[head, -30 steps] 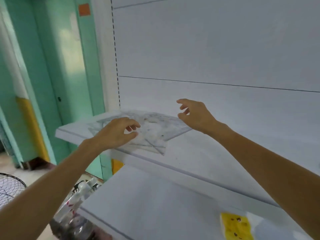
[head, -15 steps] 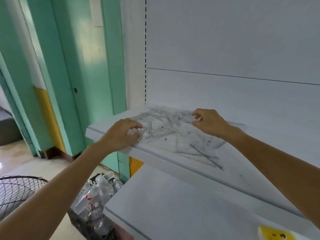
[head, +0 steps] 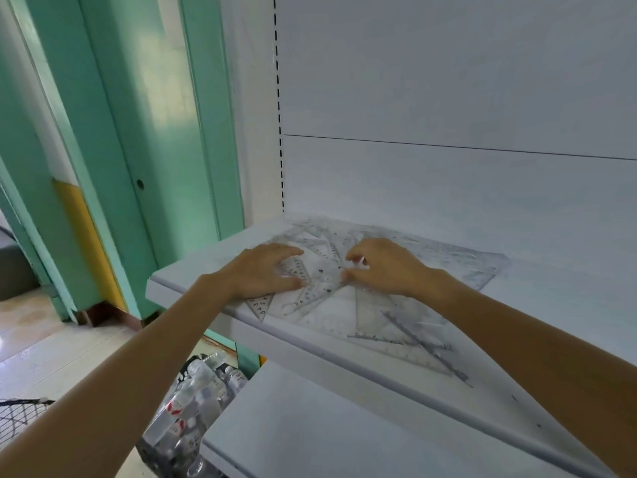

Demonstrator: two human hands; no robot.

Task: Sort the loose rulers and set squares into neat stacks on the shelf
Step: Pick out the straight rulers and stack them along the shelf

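Note:
A loose pile of clear plastic rulers and set squares [head: 375, 315] lies spread over the left part of a white shelf [head: 193, 270]. My left hand [head: 265, 270] rests palm down on the pile's left side, fingers spread over a set square [head: 262, 307]. Beside it, my right hand [head: 382, 267] sits on the pile's middle with fingers curled and fingertips pinching the edge of a clear ruler [head: 320, 294]. More clear pieces reach toward the back right [head: 482, 267] and the shelf's front edge [head: 427, 357].
A lower white shelf [head: 310, 426] juts out below. Under the shelf's left end is a pack of plastic bottles [head: 193, 401] on the floor. A green door frame [head: 206, 115] stands left, and a wire fan guard [head: 17, 419] shows at the bottom left.
Both hands have come down onto the pile and moved closer together. The right hand's fingers have curled onto a ruler. The view has shifted left.

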